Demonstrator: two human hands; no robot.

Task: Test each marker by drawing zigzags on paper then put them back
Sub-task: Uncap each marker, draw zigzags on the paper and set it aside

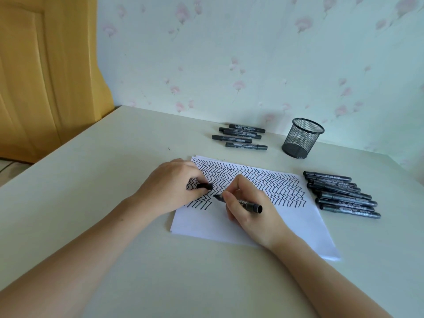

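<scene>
Pale desk [114, 180]: your right hand [250, 210] grips an uncapped marker [243, 203] on the paper [263, 226]; left hand [169, 184] pinches its cap [205, 186]. Zigzags fill most rows. Cup [300, 138] empty, so nothing looks returned.

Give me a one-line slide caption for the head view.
Right hand draws zigzags on paper with uncapped marker; left hand holds its cap.
</scene>
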